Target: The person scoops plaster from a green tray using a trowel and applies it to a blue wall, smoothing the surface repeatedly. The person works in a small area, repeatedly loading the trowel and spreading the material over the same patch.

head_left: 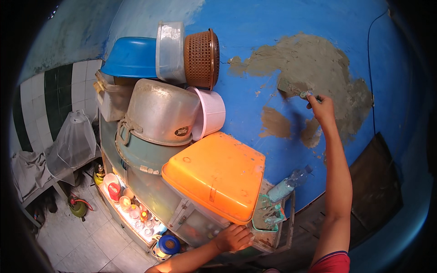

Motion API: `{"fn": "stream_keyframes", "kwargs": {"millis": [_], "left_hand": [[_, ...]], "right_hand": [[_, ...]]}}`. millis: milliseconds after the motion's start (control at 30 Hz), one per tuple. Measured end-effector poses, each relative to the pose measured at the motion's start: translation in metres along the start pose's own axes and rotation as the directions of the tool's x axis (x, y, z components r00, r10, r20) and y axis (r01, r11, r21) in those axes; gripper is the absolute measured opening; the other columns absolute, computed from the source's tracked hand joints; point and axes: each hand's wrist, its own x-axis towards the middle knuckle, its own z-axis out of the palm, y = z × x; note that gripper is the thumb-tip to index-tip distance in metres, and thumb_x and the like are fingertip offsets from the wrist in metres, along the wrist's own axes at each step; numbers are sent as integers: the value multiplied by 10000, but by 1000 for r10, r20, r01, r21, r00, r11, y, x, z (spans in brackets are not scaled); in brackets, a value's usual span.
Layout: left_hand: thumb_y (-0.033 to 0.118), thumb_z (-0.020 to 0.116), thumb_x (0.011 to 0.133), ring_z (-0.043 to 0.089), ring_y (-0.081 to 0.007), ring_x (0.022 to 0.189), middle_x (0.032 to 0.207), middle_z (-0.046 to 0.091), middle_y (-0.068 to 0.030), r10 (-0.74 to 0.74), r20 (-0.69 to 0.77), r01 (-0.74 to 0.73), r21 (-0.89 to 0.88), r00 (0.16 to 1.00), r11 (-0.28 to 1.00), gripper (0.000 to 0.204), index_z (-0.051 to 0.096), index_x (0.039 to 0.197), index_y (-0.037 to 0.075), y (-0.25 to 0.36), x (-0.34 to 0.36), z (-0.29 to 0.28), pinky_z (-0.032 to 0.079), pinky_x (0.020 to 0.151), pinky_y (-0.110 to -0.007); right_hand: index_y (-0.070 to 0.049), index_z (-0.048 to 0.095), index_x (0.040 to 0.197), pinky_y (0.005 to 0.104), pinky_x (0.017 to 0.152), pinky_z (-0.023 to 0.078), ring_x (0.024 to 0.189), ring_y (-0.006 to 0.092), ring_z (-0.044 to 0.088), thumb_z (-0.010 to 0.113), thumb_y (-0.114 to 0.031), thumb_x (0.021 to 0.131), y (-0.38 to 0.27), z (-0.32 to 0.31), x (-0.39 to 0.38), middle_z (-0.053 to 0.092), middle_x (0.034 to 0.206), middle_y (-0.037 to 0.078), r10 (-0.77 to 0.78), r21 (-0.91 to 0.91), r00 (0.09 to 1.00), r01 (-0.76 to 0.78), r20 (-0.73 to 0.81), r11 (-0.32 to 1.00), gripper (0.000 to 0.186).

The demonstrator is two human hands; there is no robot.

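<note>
My right hand (318, 105) is raised to the blue wall (246, 104), closed on a small scraper (304, 94) whose blade lies against a rough patch of grey filler (327, 68). My left hand (233, 237) has its fingers curled on the edge of a cabinet top, just under an orange plastic box (214, 173). Beside that box sit a plastic bottle (286, 185) and a grimy green container (266, 217) smeared with filler.
Metal pots (164, 109), blue (129, 57) and pink (209, 113) tubs and a brown basket (198, 59) are piled on the cabinet. A lit shelf (141, 232) holds small jars. A gas cylinder (77, 207) stands on the tiled floor (86, 243). A dark panel (378, 177) leans right.
</note>
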Motion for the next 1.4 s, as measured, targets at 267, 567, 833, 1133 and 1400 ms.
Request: {"fn": "stream_keyframes", "kwargs": {"millis": [267,567,833,1133,1400], "left_hand": [[321,762,798,639,-224,878,957,642,-66,-3,49,3,17,999,1000,309,677,951,66,-2,-3,0,503,794,-353],[318,760,797,640,-218,877,956,644,-61,-4,17,3,16,1000,1000,303,679,954,72,-2,-2,2,497,785,-344],[277,751,808,621,-222,922,959,634,-66,-37,65,37,12,997,999,252,667,939,79,1,0,1,489,834,-350],[297,765,739,614,-234,916,957,621,-57,-65,85,63,27,994,998,319,677,965,90,-2,-9,12,488,823,-376],[237,759,744,603,-243,913,977,611,-65,-103,82,102,18,991,995,283,661,962,88,2,-8,7,485,803,-383]], "right_hand": [[4,738,791,316,571,468,543,154,578,699,-390,838,-7,28,33,651,617,71,58,121,995,-47,-82,991,399],[-18,740,822,299,549,428,558,104,529,706,-340,880,43,-2,-3,677,668,31,128,287,986,-93,-105,953,329],[-2,701,879,244,427,326,462,61,416,709,-308,907,22,37,11,649,704,43,132,371,990,-103,-56,923,307],[-16,706,815,260,479,367,504,73,484,704,-315,899,71,-11,-65,647,669,34,248,311,954,-188,-169,932,311],[-7,673,1001,209,446,307,483,22,395,650,-238,969,48,-43,-226,658,774,34,457,641,887,-313,-66,701,234]]}}
